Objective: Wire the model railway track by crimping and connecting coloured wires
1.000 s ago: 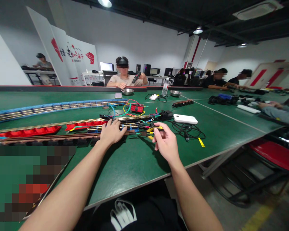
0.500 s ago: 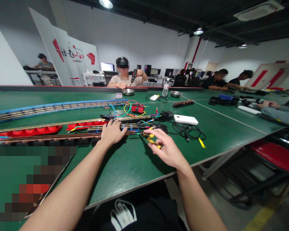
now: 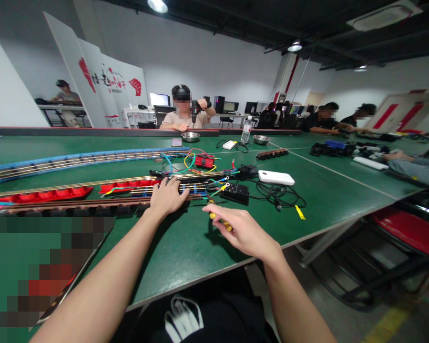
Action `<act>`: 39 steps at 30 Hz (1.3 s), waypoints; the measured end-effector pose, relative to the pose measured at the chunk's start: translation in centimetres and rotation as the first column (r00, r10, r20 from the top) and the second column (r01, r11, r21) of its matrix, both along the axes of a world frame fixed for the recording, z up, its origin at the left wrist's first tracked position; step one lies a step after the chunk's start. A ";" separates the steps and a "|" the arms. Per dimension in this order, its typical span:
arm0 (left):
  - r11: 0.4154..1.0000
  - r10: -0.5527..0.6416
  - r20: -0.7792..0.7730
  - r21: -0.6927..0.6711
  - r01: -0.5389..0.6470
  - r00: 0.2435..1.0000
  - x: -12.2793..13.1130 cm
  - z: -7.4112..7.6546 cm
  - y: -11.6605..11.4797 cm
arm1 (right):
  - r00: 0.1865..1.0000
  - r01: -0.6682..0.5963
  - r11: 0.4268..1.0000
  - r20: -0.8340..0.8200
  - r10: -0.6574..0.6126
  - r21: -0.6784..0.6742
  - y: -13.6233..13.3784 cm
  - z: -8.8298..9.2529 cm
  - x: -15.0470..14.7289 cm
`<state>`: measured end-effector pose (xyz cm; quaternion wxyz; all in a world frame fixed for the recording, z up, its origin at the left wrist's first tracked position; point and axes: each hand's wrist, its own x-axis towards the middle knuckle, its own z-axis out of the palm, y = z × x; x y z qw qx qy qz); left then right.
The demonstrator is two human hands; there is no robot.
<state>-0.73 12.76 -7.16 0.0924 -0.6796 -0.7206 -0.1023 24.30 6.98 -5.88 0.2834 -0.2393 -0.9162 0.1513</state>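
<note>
My left hand (image 3: 167, 197) lies with fingers spread on the near ends of the rail strips. Under and beside it are a blue rail piece with metal bars (image 3: 196, 188) and a brown rail strip (image 3: 107, 204). My right hand (image 3: 245, 227) is closed around yellow-handled pliers (image 3: 228, 226), whose head points towards the end of the strips. The jaws are small and blurred, so whether they grip a wire I cannot tell. Just beyond them, a green-yellow wire with a ring terminal (image 3: 222, 188) sticks up beside a black block (image 3: 236, 193).
A white power bank (image 3: 276, 178) and coiled black cable (image 3: 279, 194) lie on the right. Red trays (image 3: 57, 193) and a long blue rail (image 3: 93, 157) stretch left. Metal bowls (image 3: 190, 137) and a bottle (image 3: 246, 131) stand farther back. Across the table a person holds a drill (image 3: 196, 110).
My right hand has come lower and nearer to me with the pliers, turning them, and more of the black block shows. My left hand has stayed in place.
</note>
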 end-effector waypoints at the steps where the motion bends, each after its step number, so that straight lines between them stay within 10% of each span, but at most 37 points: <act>1: 1.000 0.000 0.000 0.001 0.000 1.000 0.0 0.0 0.0 | 1.000 0.001 1.000 -0.007 -0.001 -0.019 0.0 0.0 0.0; 15: 1.000 0.009 -0.001 0.006 -0.009 1.000 0.0 0.0 0.0 | 0.994 -0.007 0.973 -0.112 -0.020 -0.230 0.1 -0.4 -0.5; 30: 1.000 0.000 0.010 0.009 0.000 1.000 -0.1 -0.1 0.0 | 0.905 0.351 0.936 -0.251 -0.343 -0.011 0.7 -0.9 -0.8; 39: 1.000 0.007 0.011 0.000 -0.007 1.000 -0.1 -0.1 0.0 | 0.875 0.386 0.918 -0.355 -0.330 0.096 0.9 -0.8 -1.2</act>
